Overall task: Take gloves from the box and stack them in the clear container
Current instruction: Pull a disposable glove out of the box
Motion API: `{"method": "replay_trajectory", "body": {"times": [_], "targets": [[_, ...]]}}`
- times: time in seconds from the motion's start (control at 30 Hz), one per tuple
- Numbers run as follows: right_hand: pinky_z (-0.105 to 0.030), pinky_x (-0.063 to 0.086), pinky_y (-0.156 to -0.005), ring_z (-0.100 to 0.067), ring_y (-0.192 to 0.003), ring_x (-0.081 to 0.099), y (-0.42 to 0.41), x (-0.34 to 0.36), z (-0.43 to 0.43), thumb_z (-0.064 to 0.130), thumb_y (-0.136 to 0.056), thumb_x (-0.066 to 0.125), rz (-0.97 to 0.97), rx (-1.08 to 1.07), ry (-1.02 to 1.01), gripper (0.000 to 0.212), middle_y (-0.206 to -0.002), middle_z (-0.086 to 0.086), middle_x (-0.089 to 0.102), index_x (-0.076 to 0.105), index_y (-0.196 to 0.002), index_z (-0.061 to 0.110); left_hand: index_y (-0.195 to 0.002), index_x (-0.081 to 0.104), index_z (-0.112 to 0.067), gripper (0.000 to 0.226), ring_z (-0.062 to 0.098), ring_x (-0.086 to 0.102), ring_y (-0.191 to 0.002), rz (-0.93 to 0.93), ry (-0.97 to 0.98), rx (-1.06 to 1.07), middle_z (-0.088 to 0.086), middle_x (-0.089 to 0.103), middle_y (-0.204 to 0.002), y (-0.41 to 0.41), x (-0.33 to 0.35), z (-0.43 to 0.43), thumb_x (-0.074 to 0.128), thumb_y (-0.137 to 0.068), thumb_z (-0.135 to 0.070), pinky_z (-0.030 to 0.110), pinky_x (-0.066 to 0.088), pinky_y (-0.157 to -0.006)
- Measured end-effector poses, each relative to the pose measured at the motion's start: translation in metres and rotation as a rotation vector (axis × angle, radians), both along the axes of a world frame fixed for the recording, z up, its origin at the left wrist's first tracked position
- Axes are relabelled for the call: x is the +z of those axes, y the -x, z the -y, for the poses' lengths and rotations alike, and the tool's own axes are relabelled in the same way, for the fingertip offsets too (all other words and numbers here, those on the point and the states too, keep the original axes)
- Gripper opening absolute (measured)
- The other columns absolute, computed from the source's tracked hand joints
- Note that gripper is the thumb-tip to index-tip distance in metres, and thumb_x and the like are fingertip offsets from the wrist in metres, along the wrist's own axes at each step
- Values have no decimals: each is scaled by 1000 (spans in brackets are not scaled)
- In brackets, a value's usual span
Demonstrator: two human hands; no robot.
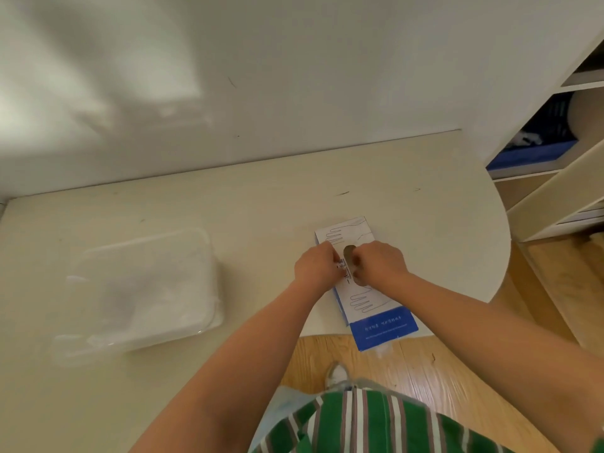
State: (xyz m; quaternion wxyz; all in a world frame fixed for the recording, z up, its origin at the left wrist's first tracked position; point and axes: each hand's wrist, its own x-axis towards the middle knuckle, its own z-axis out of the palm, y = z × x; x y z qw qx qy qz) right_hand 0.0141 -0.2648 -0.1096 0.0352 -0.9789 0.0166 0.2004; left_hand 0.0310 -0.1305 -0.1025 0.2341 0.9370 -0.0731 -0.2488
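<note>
At near right, on the table (261, 207): glove box (362, 302), lying flat, blue end overhanging the edge. Left hand (315, 268) pinched the printed flap at the middle slot. Right hand (380, 263) was curled, fingertips at the opening; what it gripped was hidden. No glove was seen drawn out. Farther left, well apart: clear container (212, 279), contents hazy white, unreadable. Task judged early, with stacking left to do.
</note>
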Motion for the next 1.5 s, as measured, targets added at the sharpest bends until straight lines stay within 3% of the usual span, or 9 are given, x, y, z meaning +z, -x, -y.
{"method": "replay_trajectory", "body": {"times": [0.47,0.67,0.77,0.93,1.03,1.13,1.27,1.4,1.5], "targets": [[-20,43,-72,-14,-80,52,-28,15,17,14,-97,51,451,-129,-781,6,-93,0,54,55,-92,14,-107,60,-17,25,22,62,-97,-38,-87,3,0,66,-104,-6,0,8,66,-83,-21,31,48,-74],[-17,44,-57,-10,-60,51,-34,48,17,19,-103,40,401,-444,-1155,14,-75,-2,55,49,-98,9,-106,62,-15,25,22,61,-97,-51,-30,17,2,64,-104,-5,1,5,69,-83,-20,31,46,-73],[-16,37,-44,-9,-50,38,-31,57,20,24,-104,40,341,-530,-1220,18,-70,1,47,50,-106,9,-84,60,-14,3,24,57,-73,-111,71,5,9,61,-81,-7,0,0,62,-84,-16,34,48,-65],[-16,31,-40,-7,-43,32,-29,65,15,21,-103,44,232,-509,-1281,12,-70,-2,44,49,-103,11,-87,58,-4,26,21,54,-63,-208,614,418,10,59,-78,-16,20,-19,35,-94,-12,28,43,-56],[-18,37,-48,-6,-47,41,-29,67,5,11,-99,50,201,-432,-1290,2,-70,-1,48,50,-97,12,-83,64,-5,56,23,58,-69,-281,1013,661,11,65,-79,-23,43,-38,22,-100,-40,30,46,-63],[-22,41,-56,-7,-55,52,-30,66,-10,1,-92,58,217,-334,-1216,14,-79,1,56,53,-86,13,-94,69,-6,79,23,65,-75,-330,1055,596,10,69,-84,-31,52,-61,24,-93,-71,32,51,-74],[-23,46,-62,-14,-74,61,-34,65,-38,15,-87,71,187,-297,-1202,28,-107,-1,60,54,-110,16,-94,71,-9,13,18,66,-66,-193,1051,514,9,72,-79,-24,53,-87,65,-93,-20,31,55,-73],[-31,47,-73,-17,-80,66,-40,75,-74,58,-82,65,-24,-390,-1143,62,-100,-3,65,58,-115,6,-103,66,-11,14,19,69,-69,-132,1186,516,7,74,-85,-15,54,-125,52,-99,-10,28,57,-70],[-32,46,-76,-19,-78,62,-41,80,-95,49,-82,68,-138,-387,-1234,43,-87,-7,69,66,-95,8,-116,60,-10,19,22,70,-76,-155,1223,497,10,73,-99,-7,60,-154,50,-100,-9,29,57,-73]]}}
